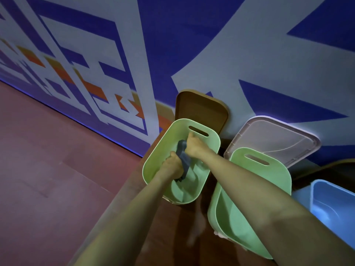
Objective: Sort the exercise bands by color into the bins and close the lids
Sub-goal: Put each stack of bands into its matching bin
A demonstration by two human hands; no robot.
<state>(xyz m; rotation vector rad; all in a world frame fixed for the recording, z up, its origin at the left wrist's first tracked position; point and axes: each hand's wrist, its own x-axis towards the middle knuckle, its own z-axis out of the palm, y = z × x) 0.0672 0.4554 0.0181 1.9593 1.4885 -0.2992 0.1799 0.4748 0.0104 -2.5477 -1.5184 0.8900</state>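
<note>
Both of my hands reach into a light green bin (153, 160) that stands against the wall. My left hand (173, 166) grips a grey-blue exercise band (183, 160) low inside the bin. My right hand (193, 145) holds the upper end of the same band near the bin's far handle slot. Some pale green material lies at the bottom of this bin. A second light green bin (278, 179) stands to its right, and a blue bin (334, 204) is at the right edge.
A brown lid (201, 110) leans on the wall behind the first bin. A clear pinkish lid (272, 139) leans behind the second bin. The blue, white and orange patterned wall runs across the back. Reddish floor lies to the left.
</note>
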